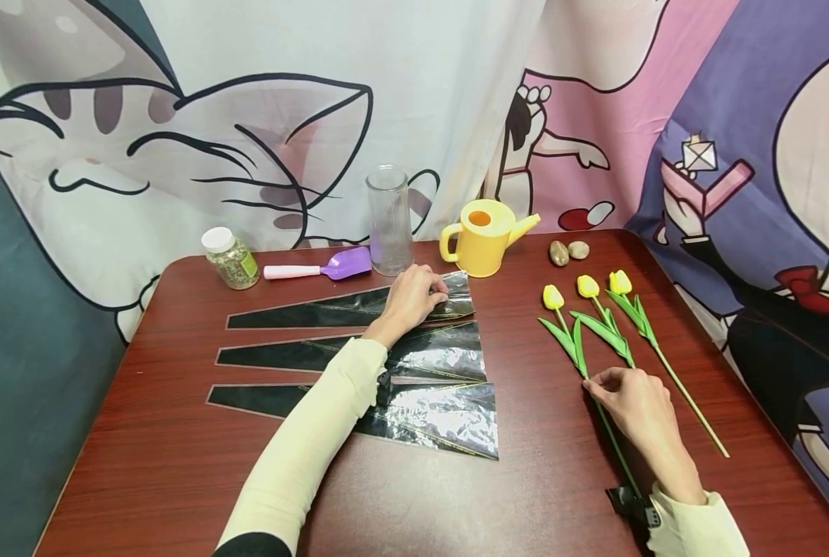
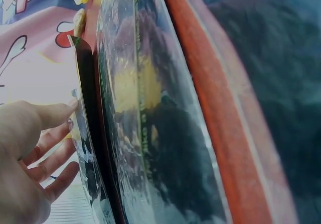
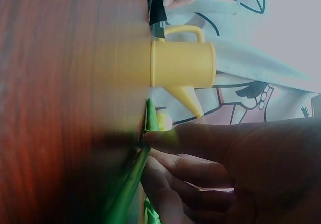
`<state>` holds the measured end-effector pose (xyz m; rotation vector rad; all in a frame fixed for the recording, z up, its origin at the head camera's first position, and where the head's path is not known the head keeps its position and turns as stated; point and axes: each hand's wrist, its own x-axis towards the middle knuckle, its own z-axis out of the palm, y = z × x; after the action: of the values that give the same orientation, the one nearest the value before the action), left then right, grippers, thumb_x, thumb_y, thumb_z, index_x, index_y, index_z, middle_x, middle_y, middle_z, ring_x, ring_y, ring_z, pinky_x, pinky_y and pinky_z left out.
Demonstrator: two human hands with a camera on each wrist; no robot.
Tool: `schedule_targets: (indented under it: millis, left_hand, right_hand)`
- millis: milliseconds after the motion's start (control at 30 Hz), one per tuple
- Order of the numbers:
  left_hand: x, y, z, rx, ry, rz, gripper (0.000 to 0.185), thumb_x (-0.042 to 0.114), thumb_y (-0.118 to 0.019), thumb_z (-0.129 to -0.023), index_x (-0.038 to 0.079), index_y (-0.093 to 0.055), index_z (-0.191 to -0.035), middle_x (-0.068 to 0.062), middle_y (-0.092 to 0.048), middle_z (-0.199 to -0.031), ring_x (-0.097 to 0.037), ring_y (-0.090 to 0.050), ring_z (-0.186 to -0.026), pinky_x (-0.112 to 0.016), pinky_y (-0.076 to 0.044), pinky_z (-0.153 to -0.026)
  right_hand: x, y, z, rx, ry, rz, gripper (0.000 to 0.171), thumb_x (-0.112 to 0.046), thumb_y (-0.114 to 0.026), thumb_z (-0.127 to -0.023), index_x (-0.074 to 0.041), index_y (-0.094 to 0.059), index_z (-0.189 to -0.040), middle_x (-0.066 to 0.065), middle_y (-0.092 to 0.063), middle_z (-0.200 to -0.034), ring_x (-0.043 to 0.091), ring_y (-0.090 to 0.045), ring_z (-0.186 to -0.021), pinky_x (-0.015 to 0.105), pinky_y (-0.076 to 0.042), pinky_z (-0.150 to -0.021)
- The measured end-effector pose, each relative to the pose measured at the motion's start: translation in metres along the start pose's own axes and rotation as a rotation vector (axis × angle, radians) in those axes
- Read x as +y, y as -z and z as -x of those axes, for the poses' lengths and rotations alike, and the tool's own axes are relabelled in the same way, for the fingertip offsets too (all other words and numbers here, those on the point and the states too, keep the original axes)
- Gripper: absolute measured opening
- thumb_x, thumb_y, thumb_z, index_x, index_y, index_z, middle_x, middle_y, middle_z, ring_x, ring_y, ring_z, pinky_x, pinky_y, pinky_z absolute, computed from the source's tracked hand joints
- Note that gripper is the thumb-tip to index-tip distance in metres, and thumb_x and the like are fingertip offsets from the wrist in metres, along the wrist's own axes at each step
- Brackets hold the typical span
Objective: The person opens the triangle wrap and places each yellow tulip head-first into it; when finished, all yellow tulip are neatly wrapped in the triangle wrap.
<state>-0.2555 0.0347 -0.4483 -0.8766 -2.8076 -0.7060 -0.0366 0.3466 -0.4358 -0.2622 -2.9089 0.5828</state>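
Note:
Three tapered flower sleeves, black with a clear shiny face, lie in a row on the table. My left hand (image 1: 414, 298) holds the wide end of the farthest sleeve (image 1: 317, 311), whose edge stands up in the left wrist view, thumb and fingers right at it. The middle sleeve (image 1: 438, 352) and nearest sleeve (image 1: 449, 414) lie partly under my left forearm. With thumb and forefinger, my right hand (image 1: 637, 410) pinches the green stem of the leftmost yellow tulip (image 1: 554, 298). Beside it lie a middle tulip (image 1: 588, 288) and a right tulip (image 1: 621, 282).
Along the back stand a jar of dried bits (image 1: 237, 263), a ribbed glass vase (image 1: 390, 224) and a yellow watering can (image 1: 484, 247). A purple scoop (image 1: 347, 264) lies between jar and vase. Two stones (image 1: 559, 253) sit at the back right. A printed curtain hangs behind.

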Motion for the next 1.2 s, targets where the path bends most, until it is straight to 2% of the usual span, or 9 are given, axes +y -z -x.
schedule_targets:
  millis: [100,333,567,667,767,833,900,1033,1200]
  left_hand:
    - [0.001,0.001,0.001,0.000,-0.001,0.002,0.005,0.023,-0.078,-0.085,0.018,-0.078,-0.088,0.004,-0.061,-0.085,-0.018,-0.056,-0.086,-0.035,-0.046,-0.078]
    - [0.001,0.003,0.002,-0.003,0.001,0.005,0.005,0.023,-0.078,-0.086,0.018,-0.078,-0.088,0.004,-0.062,-0.085,-0.018,-0.056,-0.087,-0.034,-0.046,-0.078]
    - [0.001,0.004,0.003,-0.008,-0.002,-0.004,0.005,0.024,-0.078,-0.086,0.019,-0.078,-0.088,0.004,-0.061,-0.085,-0.017,-0.056,-0.086,-0.033,-0.046,-0.078]
    - [0.001,0.004,0.003,-0.008,-0.006,-0.005,0.005,0.024,-0.077,-0.086,0.019,-0.078,-0.088,0.004,-0.061,-0.085,-0.017,-0.055,-0.085,-0.033,-0.046,-0.078]
    - [0.001,0.005,0.004,-0.006,-0.006,-0.009,0.005,0.024,-0.078,-0.086,0.019,-0.078,-0.088,0.005,-0.061,-0.085,-0.017,-0.055,-0.085,-0.033,-0.046,-0.078]
    - [0.000,0.005,0.005,-0.007,-0.002,-0.012,0.005,0.024,-0.078,-0.086,0.019,-0.078,-0.088,0.005,-0.061,-0.085,-0.017,-0.055,-0.085,-0.033,-0.046,-0.078]
    - [0.000,0.006,0.006,-0.009,0.002,-0.012,0.005,0.024,-0.078,-0.086,0.019,-0.078,-0.088,0.005,-0.061,-0.084,-0.017,-0.056,-0.085,-0.033,-0.046,-0.078]
    - [0.000,0.006,0.007,-0.008,-0.006,-0.011,0.006,0.024,-0.077,-0.086,0.019,-0.078,-0.089,0.005,-0.061,-0.084,-0.017,-0.056,-0.085,-0.033,-0.046,-0.079]
    - [0.001,0.006,0.007,-0.003,-0.017,0.000,0.006,0.024,-0.077,-0.086,0.019,-0.078,-0.089,0.005,-0.061,-0.084,-0.017,-0.056,-0.085,-0.033,-0.046,-0.079]
  right_hand:
    - [0.000,-0.001,-0.001,0.021,0.020,-0.009,0.014,-0.022,-0.079,-0.081,-0.009,-0.075,-0.079,0.006,-0.070,-0.074,0.032,-0.063,-0.065,0.042,-0.042,-0.052]
    - [-0.004,0.002,-0.004,0.075,0.053,-0.061,0.012,-0.021,-0.078,-0.082,-0.012,-0.073,-0.075,-0.006,-0.065,-0.062,0.012,-0.051,-0.049,0.035,-0.037,-0.051]
    - [-0.011,0.009,-0.009,0.103,0.060,-0.075,0.009,-0.019,-0.078,-0.080,-0.012,-0.075,-0.076,-0.004,-0.068,-0.066,0.017,-0.059,-0.057,0.035,-0.039,-0.053]
    - [-0.016,0.017,-0.015,0.029,-0.008,-0.147,0.014,-0.022,-0.075,-0.084,-0.008,-0.076,-0.083,0.000,-0.067,-0.063,0.018,-0.061,-0.053,0.034,-0.043,-0.051]
    - [-0.020,0.026,-0.027,-0.093,-0.115,-0.339,0.026,-0.025,-0.073,-0.088,-0.001,-0.075,-0.096,0.004,-0.067,-0.063,0.017,-0.062,-0.048,0.032,-0.050,-0.048]
    - [-0.023,0.030,-0.039,-0.168,-0.191,-0.536,0.032,-0.025,-0.072,-0.090,0.004,-0.072,-0.104,0.005,-0.068,-0.064,0.016,-0.063,-0.048,0.032,-0.053,-0.049]
    - [-0.026,0.032,-0.051,-0.214,-0.247,-0.754,0.028,-0.022,-0.072,-0.090,0.003,-0.072,-0.104,0.005,-0.070,-0.070,0.015,-0.065,-0.053,0.032,-0.056,-0.051]
    - [-0.031,0.032,-0.075,-0.260,-0.339,-1.140,0.009,-0.013,-0.071,-0.091,-0.007,-0.078,-0.092,0.002,-0.073,-0.080,0.015,-0.070,-0.064,0.031,-0.057,-0.058]
    - [-0.038,0.029,-0.098,-0.242,-0.489,-1.447,0.011,-0.009,-0.070,-0.091,-0.011,-0.079,-0.083,0.005,-0.073,-0.083,0.017,-0.072,-0.072,0.030,-0.057,-0.064]
